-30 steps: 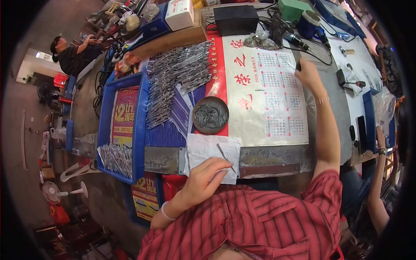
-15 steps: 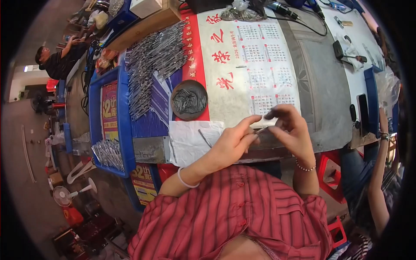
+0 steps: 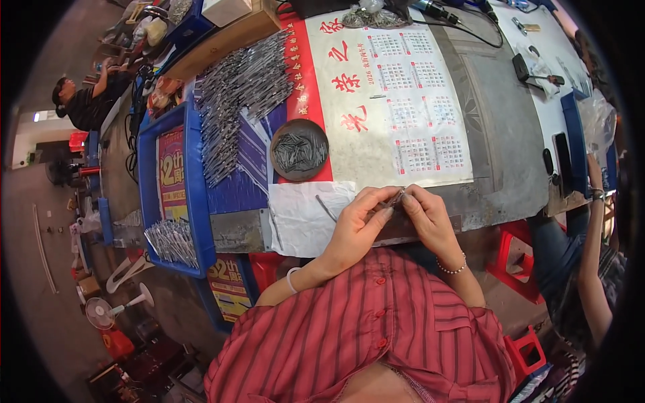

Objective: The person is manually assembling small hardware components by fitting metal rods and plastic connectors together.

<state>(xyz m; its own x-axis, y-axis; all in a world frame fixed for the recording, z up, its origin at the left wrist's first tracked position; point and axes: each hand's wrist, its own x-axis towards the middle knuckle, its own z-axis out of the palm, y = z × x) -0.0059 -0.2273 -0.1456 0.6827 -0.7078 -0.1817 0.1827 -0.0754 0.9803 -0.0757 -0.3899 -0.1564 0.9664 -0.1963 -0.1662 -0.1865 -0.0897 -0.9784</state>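
My left hand (image 3: 357, 225) and my right hand (image 3: 433, 220) meet just above the table's near edge, fingertips almost touching. Between them they pinch a thin metal piece (image 3: 400, 195), mostly covered by the fingers; its exact kind cannot be made out. Left of my hands lies a wrinkled white cloth (image 3: 295, 228) with a slim metal rod (image 3: 326, 208) on it. Behind the cloth, a round dark bowl (image 3: 300, 178) holds many short grey metal pins (image 3: 299, 151).
Slender metal rods (image 3: 235, 101) lie heaped at the far left. A blue tray (image 3: 207, 245) beside them holds more rods (image 3: 171, 243). A calendar sheet (image 3: 359, 158) covers the middle of the table. At right are a phone (image 3: 562, 161) and another person's forearm (image 3: 594, 269).
My hands have come closer together and lowered slightly toward me. The right fingers, spread around the piece before, now pinch it with the left. The view has shifted a little.
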